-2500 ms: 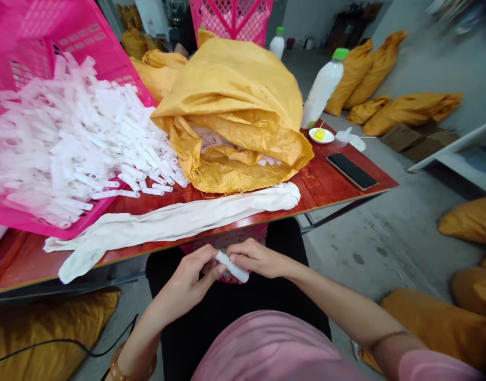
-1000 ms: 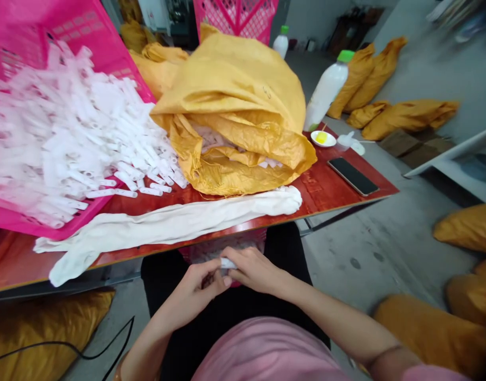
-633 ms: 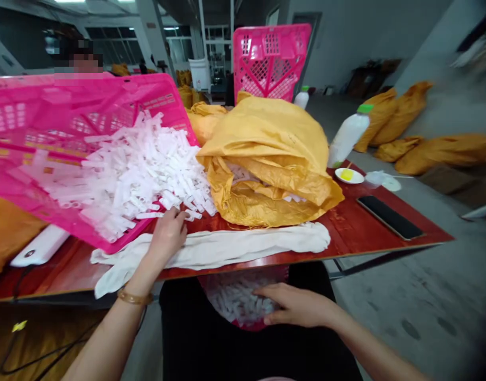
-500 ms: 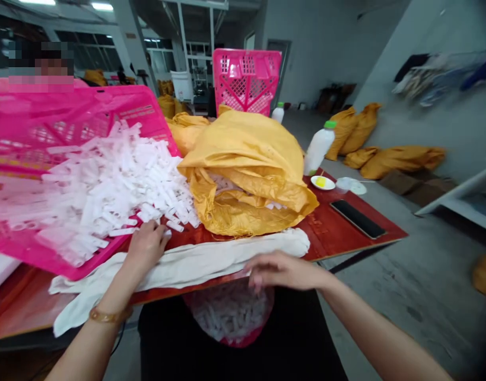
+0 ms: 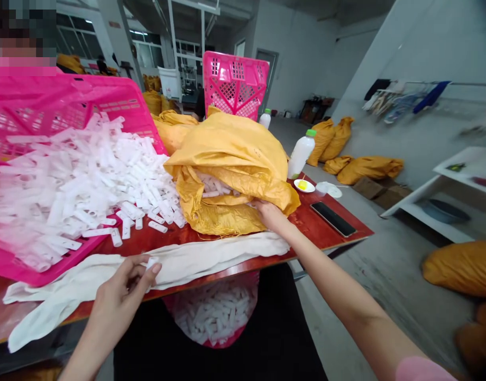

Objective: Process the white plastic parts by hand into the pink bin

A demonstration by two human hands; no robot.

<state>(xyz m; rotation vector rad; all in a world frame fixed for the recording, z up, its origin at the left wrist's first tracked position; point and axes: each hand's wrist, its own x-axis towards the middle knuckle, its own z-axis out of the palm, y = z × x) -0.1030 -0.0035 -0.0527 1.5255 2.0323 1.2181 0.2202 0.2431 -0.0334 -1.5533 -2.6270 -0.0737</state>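
Pinched between the thumb and fingers of my left hand (image 5: 126,286) is a small white plastic tube (image 5: 150,262), held above a white cloth (image 5: 211,259) along the table's front edge. My right hand (image 5: 268,214) reaches into the mouth of a yellow woven sack (image 5: 235,143) with white pieces inside; its fingers are hidden by the fabric. A heap of white tubes (image 5: 108,174) spills from a tipped pink crate (image 5: 143,114) on the left. Below the table edge, at my lap, a pink container (image 5: 230,338) holds many similar tubes.
On the red table (image 5: 357,235) lie a phone (image 5: 333,218), a small dish (image 5: 305,186) with something yellow, and a white bottle (image 5: 301,154) with a green cap. Another pink crate (image 5: 235,84) stands behind the sack. A person (image 5: 20,58) is at the far left. Full yellow sacks (image 5: 369,170) lie on the floor.
My left hand has drawn back from the heap toward me with a tube in its fingers. My right hand has moved from the cloth's edge forward into the sack's mouth. The view has shifted rightward.
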